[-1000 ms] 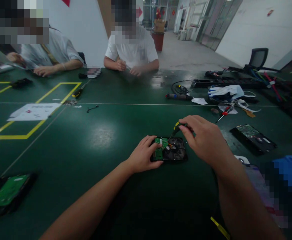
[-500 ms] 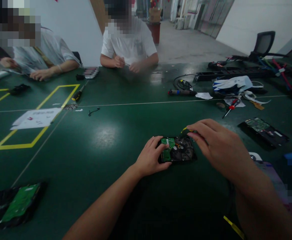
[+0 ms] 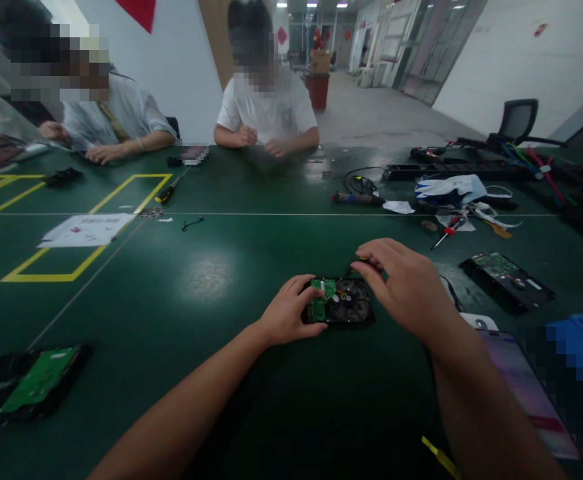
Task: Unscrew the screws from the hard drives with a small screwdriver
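A hard drive [image 3: 354, 310] lies on the green table with its circuit board side up. My left hand [image 3: 288, 310] grips its left end, thumb along the near edge and fingers over the green board. Above the drive's far right corner, my right hand [image 3: 396, 280] is closed in a pinch on a small screwdriver [image 3: 364, 259]. Only a bit of its yellow and dark handle shows between the fingers. Whether its tip touches the drive I cannot tell.
Another hard drive [image 3: 508, 281] lies to the right, beside a phone [image 3: 526, 380]. A third drive [image 3: 34, 383] is at lower left. Farther off are a red-handled screwdriver [image 3: 448, 231], gloves [image 3: 448, 190] and a yellow-black screwdriver [image 3: 167, 191]. Two people sit across the table.
My view has tilted up slightly. My right hand has shifted left with the screwdriver, whose handle is now more covered by the fingers. My left hand keeps its grip on the drive.
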A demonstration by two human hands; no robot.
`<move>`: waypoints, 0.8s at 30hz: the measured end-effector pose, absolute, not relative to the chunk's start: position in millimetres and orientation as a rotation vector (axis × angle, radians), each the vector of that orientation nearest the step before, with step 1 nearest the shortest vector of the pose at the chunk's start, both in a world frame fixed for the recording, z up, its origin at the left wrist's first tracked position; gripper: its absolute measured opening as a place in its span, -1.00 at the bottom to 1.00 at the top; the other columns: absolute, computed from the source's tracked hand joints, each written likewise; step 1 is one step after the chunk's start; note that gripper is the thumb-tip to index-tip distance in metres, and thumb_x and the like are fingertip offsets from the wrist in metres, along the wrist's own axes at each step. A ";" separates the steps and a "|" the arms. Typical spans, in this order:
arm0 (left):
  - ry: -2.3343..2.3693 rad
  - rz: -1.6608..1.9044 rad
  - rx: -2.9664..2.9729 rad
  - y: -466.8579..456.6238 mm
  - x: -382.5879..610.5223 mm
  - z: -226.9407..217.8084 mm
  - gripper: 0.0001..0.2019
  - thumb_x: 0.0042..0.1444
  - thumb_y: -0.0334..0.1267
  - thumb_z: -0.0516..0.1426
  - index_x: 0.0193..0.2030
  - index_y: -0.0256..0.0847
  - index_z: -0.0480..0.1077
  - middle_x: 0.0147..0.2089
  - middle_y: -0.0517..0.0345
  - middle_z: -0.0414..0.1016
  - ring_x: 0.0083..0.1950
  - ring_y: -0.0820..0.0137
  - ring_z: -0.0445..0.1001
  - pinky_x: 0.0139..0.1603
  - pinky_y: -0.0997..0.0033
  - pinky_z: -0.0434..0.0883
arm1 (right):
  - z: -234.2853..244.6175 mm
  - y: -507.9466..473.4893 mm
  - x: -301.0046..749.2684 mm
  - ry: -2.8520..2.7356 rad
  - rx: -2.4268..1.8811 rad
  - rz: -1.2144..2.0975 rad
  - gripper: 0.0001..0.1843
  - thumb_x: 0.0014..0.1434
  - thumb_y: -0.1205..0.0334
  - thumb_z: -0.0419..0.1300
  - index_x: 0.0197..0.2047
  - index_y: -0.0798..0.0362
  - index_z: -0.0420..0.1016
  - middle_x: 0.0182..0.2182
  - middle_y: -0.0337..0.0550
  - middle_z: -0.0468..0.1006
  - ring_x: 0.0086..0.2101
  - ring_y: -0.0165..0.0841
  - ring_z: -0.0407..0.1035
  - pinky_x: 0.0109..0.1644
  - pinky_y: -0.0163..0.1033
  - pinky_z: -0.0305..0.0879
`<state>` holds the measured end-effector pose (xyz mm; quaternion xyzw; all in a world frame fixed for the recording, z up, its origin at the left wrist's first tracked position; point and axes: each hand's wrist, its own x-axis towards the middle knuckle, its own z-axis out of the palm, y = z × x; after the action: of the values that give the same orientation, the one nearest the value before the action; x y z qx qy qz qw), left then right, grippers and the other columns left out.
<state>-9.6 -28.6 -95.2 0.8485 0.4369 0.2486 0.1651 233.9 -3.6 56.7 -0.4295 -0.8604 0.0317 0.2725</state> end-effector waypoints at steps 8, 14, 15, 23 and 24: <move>1.251 0.681 2.418 -27.5 -9.4 -94.3 -0.35 0.11 0.09 0.34 0.26 -0.12 0.33 0.48 -0.18 0.16 0.51 -0.05 0.14 0.45 -0.21 0.25 | 51.3 2.7 232.3 -2.276 -1.099 0.121 -0.81 0.37 0.34 0.12 -0.03 0.02 0.53 -0.07 -0.01 0.65 -0.05 -0.14 0.54 0.06 0.00 0.44; 1.296 0.653 2.422 -27.1 -8.3 -96.9 -0.33 0.12 0.10 0.33 0.30 -0.10 0.32 0.52 -0.14 0.11 0.53 -0.05 0.10 0.47 -0.24 0.21 | 47.7 7.7 228.9 -2.237 -1.090 0.114 -0.79 0.39 0.30 0.12 0.01 0.05 0.56 -0.07 0.02 0.62 -0.05 -0.15 0.52 0.07 0.00 0.43; 1.305 0.646 2.423 -27.5 -8.2 -96.7 -0.33 0.12 0.11 0.33 0.30 -0.10 0.32 0.52 -0.14 0.12 0.54 -0.06 0.08 0.47 -0.25 0.21 | 47.6 8.1 229.9 -2.236 -1.099 0.111 -0.79 0.39 0.30 0.12 0.01 0.06 0.55 -0.07 0.03 0.62 -0.04 -0.14 0.51 0.06 0.00 0.42; 1.366 0.619 2.432 -27.4 -5.2 -98.3 -0.33 0.20 0.09 0.27 0.37 -0.11 0.26 0.56 -0.14 0.03 0.57 -0.01 0.04 0.51 -0.20 0.15 | 41.2 13.8 234.8 -2.153 -1.183 0.133 -0.91 0.34 0.26 0.17 -0.10 -0.01 0.47 -0.19 -0.07 0.58 -0.23 -0.22 0.48 -0.14 -0.11 0.39; 1.370 0.617 2.434 -27.2 -5.0 -98.7 -0.33 0.21 0.09 0.27 0.37 -0.11 0.25 0.57 -0.13 0.03 0.57 -0.02 0.03 0.51 -0.20 0.14 | 40.5 14.7 234.8 -2.149 -1.188 0.119 -0.92 0.34 0.24 0.17 -0.11 -0.01 0.48 -0.20 -0.07 0.57 -0.23 -0.22 0.47 -0.15 -0.11 0.38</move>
<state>-5.0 -27.2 -98.7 0.8425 0.4742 0.2135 0.1404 234.8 14.7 40.5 -0.4554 -0.8235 0.0458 0.3352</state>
